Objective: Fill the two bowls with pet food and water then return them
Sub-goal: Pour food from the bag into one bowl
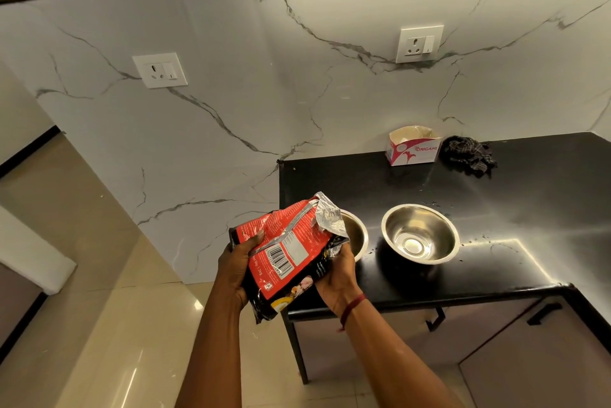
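A red and black pet food bag with a silver torn-open top is held in both hands, tilted toward the counter. My left hand grips its lower left side; my right hand holds its right edge. The bag's open top hangs over the left steel bowl, which it partly hides, so the inside of that bowl cannot be seen. The right steel bowl stands beside it on the black counter and looks shiny inside.
A white Origami carton and a dark checked cloth sit at the back of the counter by the marble wall. Water drops dot the counter. Cabinet doors with black handles lie below. Tiled floor stretches to the left.
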